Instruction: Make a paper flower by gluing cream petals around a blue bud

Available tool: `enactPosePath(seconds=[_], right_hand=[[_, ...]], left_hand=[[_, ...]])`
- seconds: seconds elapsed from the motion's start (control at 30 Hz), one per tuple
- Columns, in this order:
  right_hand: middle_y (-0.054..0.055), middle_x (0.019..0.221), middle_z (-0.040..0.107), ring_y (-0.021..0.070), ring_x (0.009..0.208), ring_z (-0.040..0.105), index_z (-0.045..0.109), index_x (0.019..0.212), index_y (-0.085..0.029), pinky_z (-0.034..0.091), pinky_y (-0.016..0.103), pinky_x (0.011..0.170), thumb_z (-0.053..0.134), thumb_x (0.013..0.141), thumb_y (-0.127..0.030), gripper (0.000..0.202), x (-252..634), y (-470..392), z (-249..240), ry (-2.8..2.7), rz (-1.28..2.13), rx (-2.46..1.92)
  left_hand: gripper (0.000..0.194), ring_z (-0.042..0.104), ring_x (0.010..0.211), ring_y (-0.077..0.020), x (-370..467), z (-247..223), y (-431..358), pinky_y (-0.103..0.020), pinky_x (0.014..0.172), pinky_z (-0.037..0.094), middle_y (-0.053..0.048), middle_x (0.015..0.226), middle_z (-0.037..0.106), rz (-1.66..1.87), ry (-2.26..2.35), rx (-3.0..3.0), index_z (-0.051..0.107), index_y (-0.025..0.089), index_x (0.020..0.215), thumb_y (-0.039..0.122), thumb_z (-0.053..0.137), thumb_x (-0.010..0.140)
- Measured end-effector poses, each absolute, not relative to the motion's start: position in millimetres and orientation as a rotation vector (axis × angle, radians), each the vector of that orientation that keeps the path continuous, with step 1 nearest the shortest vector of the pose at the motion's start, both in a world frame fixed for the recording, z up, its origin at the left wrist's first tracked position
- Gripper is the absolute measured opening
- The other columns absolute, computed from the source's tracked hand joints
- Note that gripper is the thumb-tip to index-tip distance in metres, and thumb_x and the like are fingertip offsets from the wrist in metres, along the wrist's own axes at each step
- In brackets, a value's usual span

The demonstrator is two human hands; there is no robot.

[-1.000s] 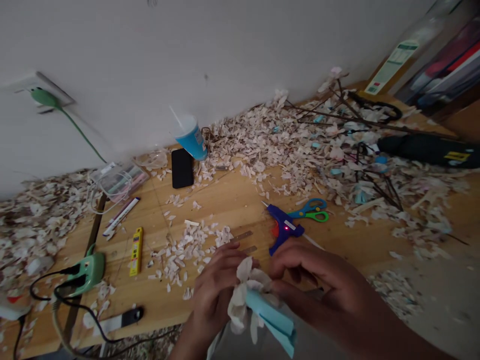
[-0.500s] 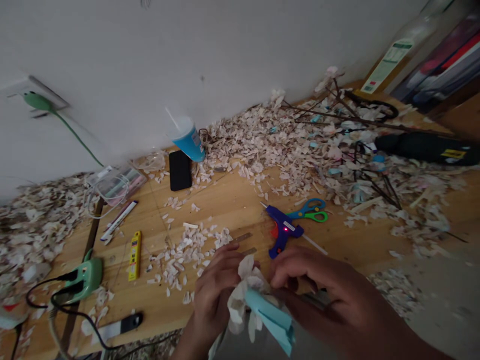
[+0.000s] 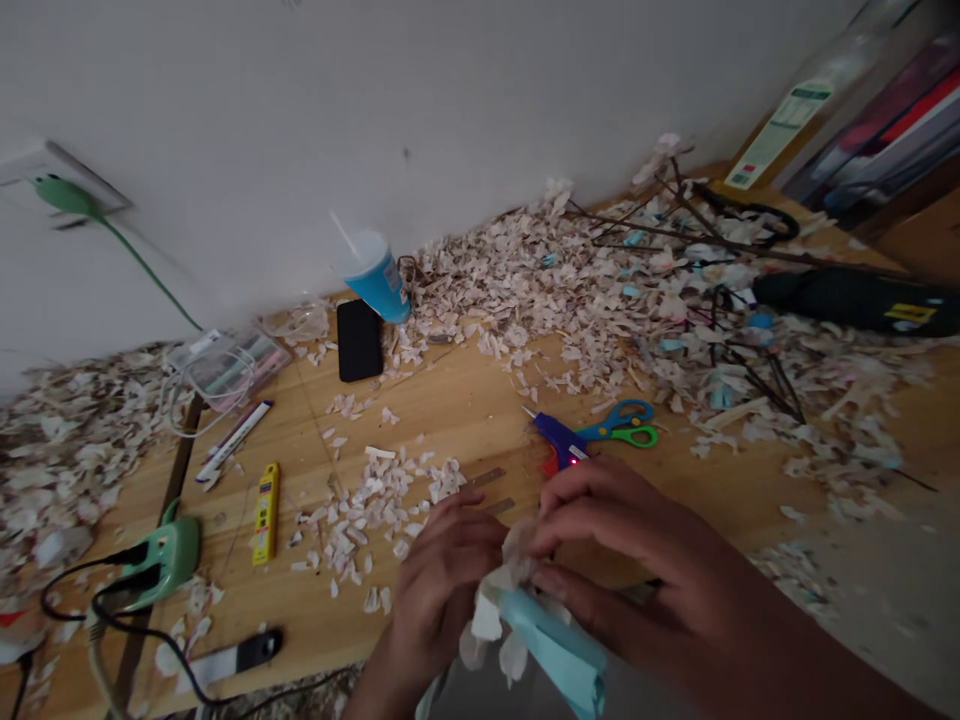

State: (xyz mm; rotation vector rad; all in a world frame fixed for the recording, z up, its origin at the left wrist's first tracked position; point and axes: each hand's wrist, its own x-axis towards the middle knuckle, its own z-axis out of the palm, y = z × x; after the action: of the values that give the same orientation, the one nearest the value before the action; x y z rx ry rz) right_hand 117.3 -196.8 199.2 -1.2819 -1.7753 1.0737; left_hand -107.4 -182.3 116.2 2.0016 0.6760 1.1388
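Observation:
Near the table's front edge, a flower of off-white petals (image 3: 489, 612) on a rolled light-blue paper piece (image 3: 559, 655) is between my hands. My left hand (image 3: 442, 580) is closed around the flower's left side, its fingertips partly hidden. The thumb and fingers of my right hand (image 3: 615, 540) pinch a petal at the flower's top. Just beyond the right hand lies a purple hot glue gun (image 3: 556, 440) with a lit red light, partly covered by that hand. Scissors with blue and green handles (image 3: 626, 422) rest beside it.
Loose pale petals (image 3: 375, 500) lie left of my hands, with a large heap (image 3: 510, 270) along the wall. A blue cup (image 3: 381, 285), black phone (image 3: 360, 340), yellow box (image 3: 265, 515), green power strip (image 3: 169, 560), cables and dark twigs (image 3: 765, 385) surround the work area.
My right hand has moved up and left onto the flower's top petals, now covering part of the glue gun. The blue paper has shifted slightly right. My left hand stays nearly in place.

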Motion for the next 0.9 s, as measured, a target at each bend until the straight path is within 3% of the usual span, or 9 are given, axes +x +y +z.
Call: enactPosePath(seconds=[0.43,0.9], right_hand=[[0.000,0.106,0.066,0.0155,0.104,0.063,0.065,0.098,-0.028,0.054,0.027,0.089,0.064,0.095,-0.031,0.004,118.1,-193.8,199.8,-1.781,1.241,-1.278],[-0.002,0.103,0.067,0.0139,0.100,0.064,0.064,0.100,-0.030,0.055,0.025,0.085,0.062,0.097,-0.033,0.005,119.9,-199.7,199.2,-1.775,1.288,-1.265]], left_hand=[[0.020,0.073,0.090,-0.0209,-103.9,124.6,-177.1,-0.049,0.101,0.051,-0.005,0.096,0.076,1.159,0.706,1.962,0.063,0.024,0.110,0.036,0.049,0.101],[0.022,0.072,0.090,-0.0208,-108.4,113.4,-180.8,-0.050,0.102,0.050,-0.005,0.096,0.076,1.082,0.719,1.981,0.066,0.024,0.103,0.043,0.058,0.096]])
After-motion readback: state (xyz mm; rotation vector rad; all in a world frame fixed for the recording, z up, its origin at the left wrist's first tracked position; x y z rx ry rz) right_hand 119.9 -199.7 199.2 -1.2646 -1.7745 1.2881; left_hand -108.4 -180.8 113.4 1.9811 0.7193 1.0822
